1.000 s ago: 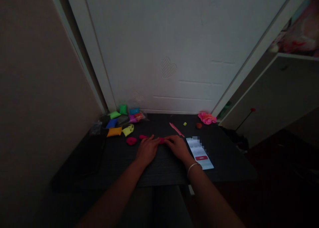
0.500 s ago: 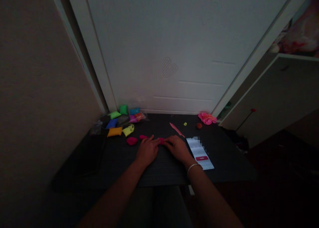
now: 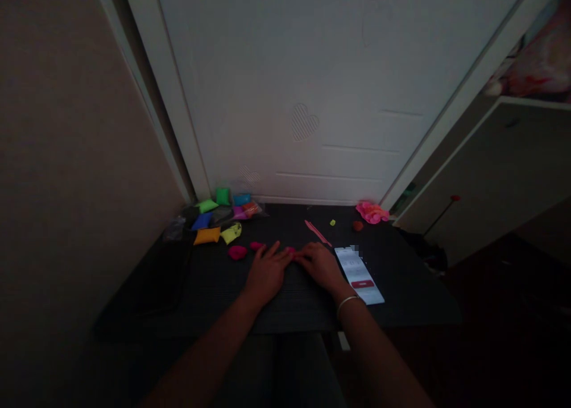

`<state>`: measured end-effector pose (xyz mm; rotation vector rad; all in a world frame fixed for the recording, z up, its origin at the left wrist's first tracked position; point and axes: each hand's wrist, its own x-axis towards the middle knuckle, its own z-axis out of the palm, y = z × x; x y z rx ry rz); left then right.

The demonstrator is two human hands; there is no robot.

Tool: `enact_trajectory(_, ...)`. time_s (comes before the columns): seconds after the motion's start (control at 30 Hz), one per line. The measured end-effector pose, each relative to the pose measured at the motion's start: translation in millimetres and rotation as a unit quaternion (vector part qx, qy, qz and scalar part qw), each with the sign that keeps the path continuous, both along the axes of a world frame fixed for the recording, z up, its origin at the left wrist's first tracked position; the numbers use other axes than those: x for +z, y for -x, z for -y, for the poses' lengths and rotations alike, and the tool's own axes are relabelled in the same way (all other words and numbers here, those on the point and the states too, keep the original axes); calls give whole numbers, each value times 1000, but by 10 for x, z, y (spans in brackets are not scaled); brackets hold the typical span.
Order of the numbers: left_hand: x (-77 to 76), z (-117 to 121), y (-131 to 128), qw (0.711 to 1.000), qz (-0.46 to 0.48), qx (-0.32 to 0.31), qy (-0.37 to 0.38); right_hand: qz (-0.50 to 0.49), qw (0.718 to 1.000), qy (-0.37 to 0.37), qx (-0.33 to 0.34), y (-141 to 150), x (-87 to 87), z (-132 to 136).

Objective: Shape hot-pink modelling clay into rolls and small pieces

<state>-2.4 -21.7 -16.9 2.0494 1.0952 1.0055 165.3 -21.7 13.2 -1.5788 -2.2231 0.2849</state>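
Note:
A small lump of dark pink modelling clay (image 3: 290, 250) lies on the dark tabletop, partly hidden by my fingers. My left hand (image 3: 267, 272) rests flat to its left with the fingers spread, and its foremost fingertips touch the lump. From the other side, my right hand (image 3: 320, 264) has thumb and fingers closed on the clay's right end. Just beyond my left fingers sit another pink clay piece (image 3: 256, 246) and a rounder pink lump (image 3: 237, 253).
Coloured clay packets, including an orange packet (image 3: 207, 236), cluster at the back left. A pink modelling knife (image 3: 317, 232) lies behind my right hand, beside a lit phone (image 3: 359, 275). A pink ruffled clay shape (image 3: 372, 212) and a reddish-brown ball (image 3: 357, 225) are at the back right.
My left fingers have spread apart and lifted slightly, uncovering more of the small pink piece beside them. My right hand stays at the clay. The view has shifted slightly.

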Motion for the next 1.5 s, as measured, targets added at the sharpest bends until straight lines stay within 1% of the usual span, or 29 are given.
enact_trajectory(0.2,6,24,7,998,-49,23,-44,-9,999,12,-37,-16,-27,0)
enact_trajectory(0.3,0,24,11,997,-51,23,-48,-9,998,21,-55,-13,-18,30)
enact_trajectory(0.4,-8,18,11,998,-51,14,-42,9,997,11,-76,39,-4,120)
enact_trajectory(0.5,-7,11,8,999,-39,4,-31,44,997,-15,-58,133,-11,246)
enact_trajectory(0.57,4,8,5,999,-40,10,-26,71,997,-19,-38,196,-26,320)
enact_trajectory(0.6,14,8,3,998,-56,17,-27,83,996,-16,-34,222,-34,348)
enact_trajectory(0.67,42,12,-2,991,-123,30,-38,101,994,-3,-39,261,-45,384)
enact_trajectory(0.77,88,25,-6,965,-250,40,-67,113,992,16,-55,300,-53,405)
enact_trajectory(0.83,106,31,-5,951,-296,43,-82,110,991,32,-62,317,-59,407)
enact_trajectory(0.9,108,32,-3,943,-316,42,-94,97,992,52,-63,324,-66,404)
enact_trajectory(1.0,96,25,-3,937,-331,40,-103,72,992,65,-77,322,-68,396)
enact_trajectory(1.1,84,17,-3,933,-343,40,-104,79,991,34,-103,329,-71,398)
enact_trajectory(1.17,76,13,0,932,-344,40,-105,98,991,20,-94,348,-79,407)
enact_trajectory(1.3,61,12,10,933,-340,38,-110,116,990,18,-78,381,-89,412)
enact_trajectory(1.37,62,17,12,934,-337,39,-110,110,990,29,-83,381,-83,399)
enact_trajectory(1.5,85,32,7,935,-333,46,-109,69,989,84,-101,374,-65,378)
